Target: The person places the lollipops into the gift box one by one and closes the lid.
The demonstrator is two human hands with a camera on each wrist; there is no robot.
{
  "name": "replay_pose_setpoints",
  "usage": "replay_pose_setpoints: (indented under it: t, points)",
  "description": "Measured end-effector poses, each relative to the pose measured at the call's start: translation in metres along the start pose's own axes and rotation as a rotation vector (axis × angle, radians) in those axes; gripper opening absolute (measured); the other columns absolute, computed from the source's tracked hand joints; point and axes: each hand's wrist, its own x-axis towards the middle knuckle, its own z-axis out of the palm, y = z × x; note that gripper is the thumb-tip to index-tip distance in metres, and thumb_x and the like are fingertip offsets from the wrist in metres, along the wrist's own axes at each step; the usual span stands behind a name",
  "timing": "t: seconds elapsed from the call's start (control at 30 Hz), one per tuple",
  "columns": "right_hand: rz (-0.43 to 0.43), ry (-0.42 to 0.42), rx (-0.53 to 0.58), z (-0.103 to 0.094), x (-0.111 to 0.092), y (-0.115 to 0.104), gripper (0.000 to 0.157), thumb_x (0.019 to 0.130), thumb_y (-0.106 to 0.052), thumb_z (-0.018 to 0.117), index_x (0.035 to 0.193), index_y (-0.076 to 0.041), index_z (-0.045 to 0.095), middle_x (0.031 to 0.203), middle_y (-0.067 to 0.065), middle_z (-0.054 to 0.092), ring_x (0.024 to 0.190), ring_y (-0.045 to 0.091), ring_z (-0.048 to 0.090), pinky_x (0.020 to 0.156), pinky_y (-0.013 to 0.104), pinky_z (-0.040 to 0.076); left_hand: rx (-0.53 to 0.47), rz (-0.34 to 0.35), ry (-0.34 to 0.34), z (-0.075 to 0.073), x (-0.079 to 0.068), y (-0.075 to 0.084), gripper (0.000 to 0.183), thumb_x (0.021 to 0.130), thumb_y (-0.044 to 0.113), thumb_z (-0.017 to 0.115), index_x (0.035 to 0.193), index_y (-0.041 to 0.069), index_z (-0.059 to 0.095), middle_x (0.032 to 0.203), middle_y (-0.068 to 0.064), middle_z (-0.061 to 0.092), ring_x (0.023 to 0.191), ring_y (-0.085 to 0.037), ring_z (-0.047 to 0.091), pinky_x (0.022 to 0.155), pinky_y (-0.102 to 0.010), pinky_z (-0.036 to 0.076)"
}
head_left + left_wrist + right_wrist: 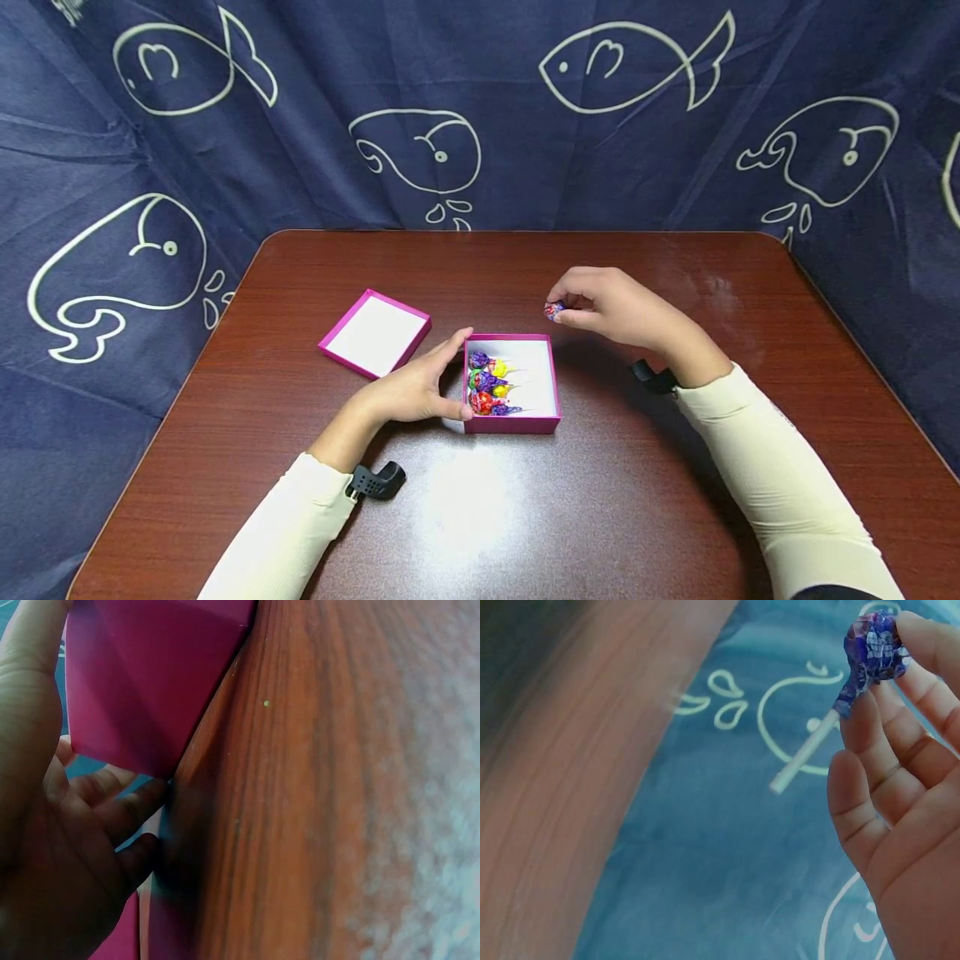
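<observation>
A shallow pink box with a white inside stands on the table. Several lollipops in purple, yellow, green and red wrappers lie in it, heads toward its left wall and sticks pointing right. My left hand grips the box's left side, thumb at the front corner and fingers at the back corner. To the right, above the table and apart from the box, my right hand pinches a lollipop by its purple-wrapped head. Its white stick slants down and away from the fingers in the right wrist view.
The pink box lid, white inside up, lies behind the left hand, close to the box's left. A brown wooden table bears everything. Dark blue cloth with white fish and whale drawings hangs around its back and sides.
</observation>
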Motion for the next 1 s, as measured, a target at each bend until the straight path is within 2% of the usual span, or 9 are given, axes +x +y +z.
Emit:
replay_pose_setpoints:
  t: [0.27,0.47,0.7,1.0]
  points:
    - [-0.057,-0.069,-0.026,0.012,0.017,-0.022,0.015,0.089,-0.012,0.075,0.104,-0.013,0.071,0.097,-0.006,0.065,0.084,0.011,0.058,0.074,0.033,0.052,0.003,0.003,0.002,0.0,0.0,0.0,0.116,0.077,0.039,0.086,0.16,0.012,0.01,0.162,-0.013,0.021,0.146,-0.022,0.022,0.118,-0.043,0.021]
    - [-0.107,-0.074,-0.021,0.022,0.028,-0.033,0.013,0.088,-0.01,0.076,0.1,-0.012,0.071,0.095,-0.004,0.065,0.081,0.011,0.057,0.073,0.03,0.051,-0.011,0.01,0.001,0.0,0.0,-0.001,0.116,0.077,0.038,0.086,0.16,0.011,0.01,0.161,-0.014,0.022,0.146,-0.023,0.023,0.117,-0.044,0.021]
    - [-0.136,-0.074,-0.018,0.036,0.034,-0.04,0.011,0.088,-0.011,0.076,0.098,-0.012,0.071,0.093,-0.004,0.064,0.08,0.01,0.057,0.073,0.029,0.05,-0.011,0.02,0.001,-0.001,0.0,0.0,0.115,0.077,0.036,0.086,0.16,0.01,0.01,0.159,-0.014,0.025,0.144,-0.023,0.025,0.117,-0.043,0.022]
    - [-0.16,-0.11,-0.054,0.057,0.038,-0.045,0.011,0.088,-0.013,0.076,0.099,-0.011,0.072,0.094,-0.002,0.066,0.083,0.014,0.062,0.078,0.032,0.052,0.001,0.029,0.007,-0.001,-0.001,0.0,0.114,0.078,0.035,0.086,0.16,0.009,0.01,0.159,-0.016,0.025,0.144,-0.024,0.026,0.117,-0.044,0.022]
